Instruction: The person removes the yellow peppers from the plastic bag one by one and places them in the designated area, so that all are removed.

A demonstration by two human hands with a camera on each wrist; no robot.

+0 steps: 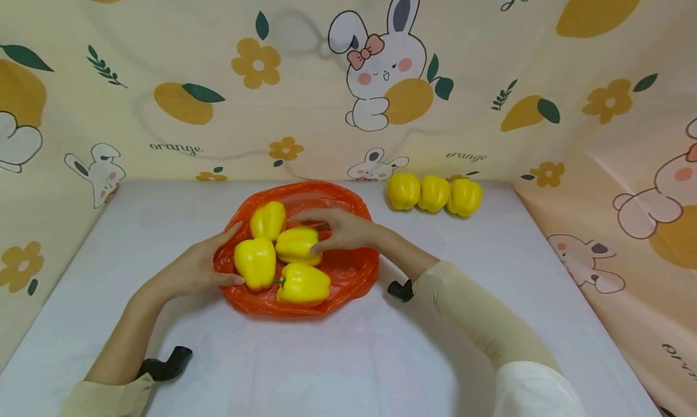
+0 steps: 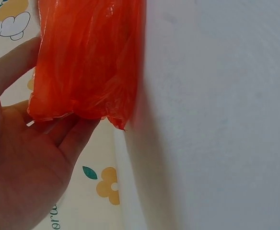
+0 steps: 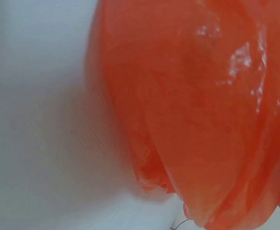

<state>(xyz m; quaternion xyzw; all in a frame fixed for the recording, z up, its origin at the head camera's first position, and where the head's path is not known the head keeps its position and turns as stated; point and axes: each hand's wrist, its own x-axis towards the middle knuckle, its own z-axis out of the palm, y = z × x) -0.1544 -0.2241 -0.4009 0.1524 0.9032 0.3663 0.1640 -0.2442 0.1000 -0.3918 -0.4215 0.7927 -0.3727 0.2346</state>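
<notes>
A red plastic bag [image 1: 354, 265] lies wide open on the table with several yellow bell peppers in it. At its left side my left hand [image 1: 198, 269] holds the rim, the thumb reaching over beside the left pepper [image 1: 255, 263]. In the left wrist view the bag [image 2: 89, 62] hides the fingertips. My right hand [image 1: 345, 228] reaches in over the bag's right side and holds the middle bell pepper [image 1: 294, 245], thumb on its right end and fingers along its far edge. Only the bag's outer wall [image 3: 188, 105] fills the right wrist view; it hides the right fingers.
Three more yellow bell peppers [image 1: 434, 193] stand in a row at the back right of the white table [image 1: 337, 362]. A printed cloth [image 1: 218, 48] with rabbits and oranges rises behind and at the sides. Black devices [image 1: 167, 364] sit at the wrists.
</notes>
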